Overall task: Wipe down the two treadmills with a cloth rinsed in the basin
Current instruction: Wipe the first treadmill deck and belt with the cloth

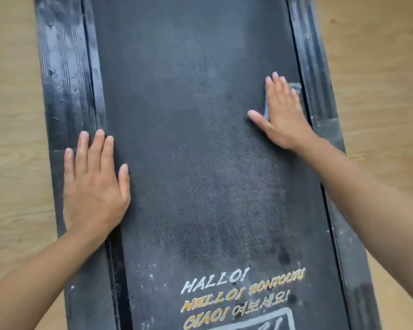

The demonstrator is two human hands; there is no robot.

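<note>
1. Lettering (227,298) in white and yellow, reading "HALLO!" and other greetings, is printed on the near end of the treadmill belt (188,139).
2. Left hand (93,186) lies flat with straight fingers, holding nothing, across the left rail (65,79) and the belt's edge.
3. Right hand (284,115) is flat too, fingers straight and slightly spread, pressing a grey cloth (295,88) onto the belt just beside the right rail (320,67).
4. Dusty pale patches show on the belt's middle.
5. Wooden floor (10,115) lies on both sides of the treadmill.
</note>
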